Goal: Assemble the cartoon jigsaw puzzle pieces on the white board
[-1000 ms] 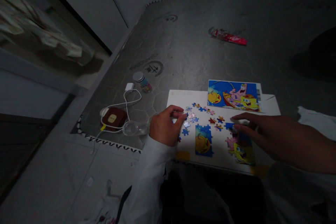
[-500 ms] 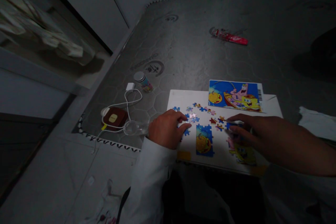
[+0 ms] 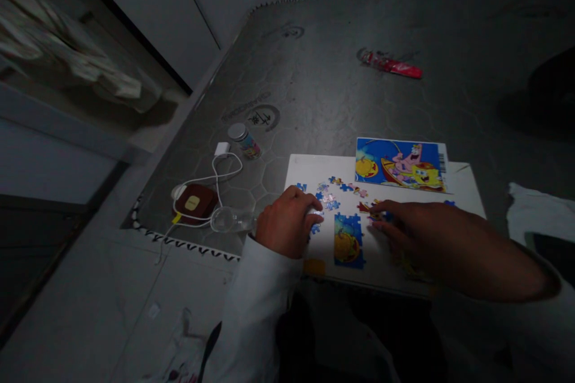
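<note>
Loose jigsaw pieces [image 3: 331, 198] lie scattered over a white board [image 3: 309, 166]. My left hand [image 3: 285, 221] rests at their left side, fingers curved, with thumb and forefinger apart beside several blue pieces. Near the middle of the board, my right hand [image 3: 417, 230] reaches in from the right. Its thumb and forefinger pinch a small jigsaw piece [image 3: 376, 215], mostly hidden by the fingers. Between the hands lies a joined puzzle section [image 3: 347, 242] showing a burger on blue. Another joined section is largely covered by my right hand. A printed picture card [image 3: 399, 164] lies at the board's back.
Left of the board are a clear bottle [image 3: 229, 219], a brown case [image 3: 194, 202] with a white cable, and a jar [image 3: 245, 142] with a silver lid. A red packet [image 3: 398, 66] lies farther back. White tissue [image 3: 534, 212] is at the right.
My right hand has moved left across the board to the loose pieces near the middle, covering more of the right-hand joined section. My left hand has stayed almost in place.
</note>
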Available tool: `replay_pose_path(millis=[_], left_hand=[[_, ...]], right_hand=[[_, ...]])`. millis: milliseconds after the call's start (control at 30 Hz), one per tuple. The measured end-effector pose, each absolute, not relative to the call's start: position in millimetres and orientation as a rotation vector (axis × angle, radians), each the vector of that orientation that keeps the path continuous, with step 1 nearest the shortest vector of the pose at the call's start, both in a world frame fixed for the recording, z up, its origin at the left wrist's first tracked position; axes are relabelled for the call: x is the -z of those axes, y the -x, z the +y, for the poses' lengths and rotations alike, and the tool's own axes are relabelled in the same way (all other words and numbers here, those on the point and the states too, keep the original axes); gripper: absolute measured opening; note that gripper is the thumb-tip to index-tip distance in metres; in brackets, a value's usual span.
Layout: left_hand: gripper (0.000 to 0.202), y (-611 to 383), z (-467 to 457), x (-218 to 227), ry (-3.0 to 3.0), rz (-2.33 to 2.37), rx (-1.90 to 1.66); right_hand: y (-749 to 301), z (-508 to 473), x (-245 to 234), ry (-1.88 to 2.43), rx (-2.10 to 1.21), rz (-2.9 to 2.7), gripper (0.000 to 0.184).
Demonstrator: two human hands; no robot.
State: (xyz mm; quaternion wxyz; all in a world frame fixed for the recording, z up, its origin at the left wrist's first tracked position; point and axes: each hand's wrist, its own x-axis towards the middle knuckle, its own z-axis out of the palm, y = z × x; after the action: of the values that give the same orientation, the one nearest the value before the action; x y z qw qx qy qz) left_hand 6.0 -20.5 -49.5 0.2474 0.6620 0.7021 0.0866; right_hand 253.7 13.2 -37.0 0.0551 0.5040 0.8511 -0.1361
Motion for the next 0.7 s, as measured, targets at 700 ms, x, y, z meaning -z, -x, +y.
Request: replay_pose_path(millis=[700], left_hand=[[0.010,-4.9,-20.7,45.8,-1.714,1.766,-0.573]], right_hand=[[-221.0,12.5,22.9,-1.583,0.387,2.678,0.032]])
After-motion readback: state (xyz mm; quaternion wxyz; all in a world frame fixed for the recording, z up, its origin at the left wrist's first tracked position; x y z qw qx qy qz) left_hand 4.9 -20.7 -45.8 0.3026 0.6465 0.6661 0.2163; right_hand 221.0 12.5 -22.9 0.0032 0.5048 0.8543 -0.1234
